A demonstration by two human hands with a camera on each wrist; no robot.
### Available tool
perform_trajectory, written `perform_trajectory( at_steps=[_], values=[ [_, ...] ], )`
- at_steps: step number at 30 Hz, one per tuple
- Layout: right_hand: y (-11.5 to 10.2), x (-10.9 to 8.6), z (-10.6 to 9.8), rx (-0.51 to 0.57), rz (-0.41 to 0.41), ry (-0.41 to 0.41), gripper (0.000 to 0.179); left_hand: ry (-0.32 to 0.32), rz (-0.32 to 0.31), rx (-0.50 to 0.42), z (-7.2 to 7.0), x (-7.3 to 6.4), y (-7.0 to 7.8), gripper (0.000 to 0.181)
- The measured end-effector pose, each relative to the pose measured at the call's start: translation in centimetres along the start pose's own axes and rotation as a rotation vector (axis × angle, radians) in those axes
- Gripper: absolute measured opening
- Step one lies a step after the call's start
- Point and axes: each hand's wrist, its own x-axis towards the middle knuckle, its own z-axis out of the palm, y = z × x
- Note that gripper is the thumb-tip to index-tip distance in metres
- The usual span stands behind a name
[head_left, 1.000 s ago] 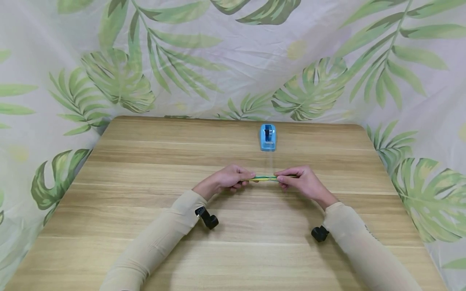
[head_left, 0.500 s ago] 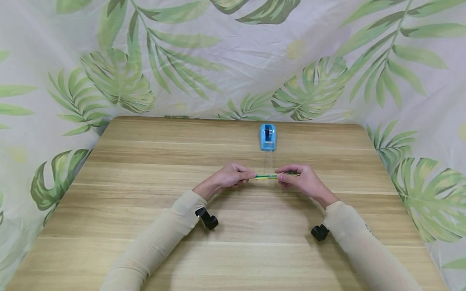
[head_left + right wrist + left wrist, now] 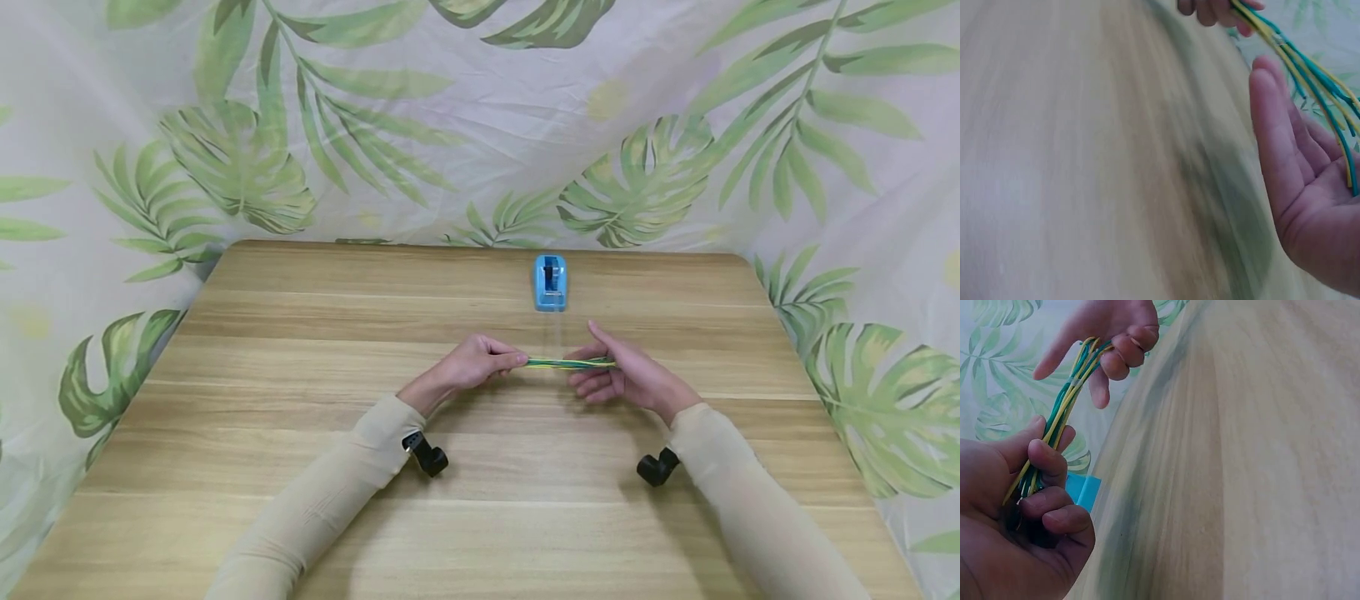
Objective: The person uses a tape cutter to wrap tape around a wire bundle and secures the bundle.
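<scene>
A bundle of thin green and yellow wires stretches sideways between the two hands, above the table. My left hand grips its left end, fingers curled around it in the left wrist view. Loose ends of the wires fan out over the palm of my right hand, whose fingers are straight and whose thumb stands lifted away. Around the middle of the bundle a band of clear tape shows. Behind it, a strip of clear tape runs from the blue tape dispenser toward the wires.
The dispenser stands near the back edge of the wooden table. A leaf-patterned cloth hangs behind the table. Black wrist cameras stick out from both sleeves.
My right hand has let go of its pinch on the wires, its thumb rising and fingers opening, so more of the bundle shows. My left hand keeps its grip in place.
</scene>
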Motion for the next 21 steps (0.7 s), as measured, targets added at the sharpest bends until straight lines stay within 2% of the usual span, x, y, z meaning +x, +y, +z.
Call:
perform_trajectory(
  at_steps=[3,7,17,21],
  values=[
    [-0.07,0.21,-0.21,0.056,0.047,-0.034,0.082,0.02,0.024,0.018,0.09,-0.03,-0.06,0.021],
    [-0.14,0.42,-0.19,0.105,0.079,-0.034,0.07,0.042,0.055,0.046,0.14,-0.09,-0.08,0.02],
    [0.31,0.55,0.0,0.117,0.044,-0.013,0.031,0.035,0.058,0.072,0.12,-0.18,-0.03,0.016],
    [0.48,0.57,-0.01,0.098,0.014,-0.02,0.024,0.032,0.053,0.085,0.05,-0.17,0.11,0.016]
  ],
)
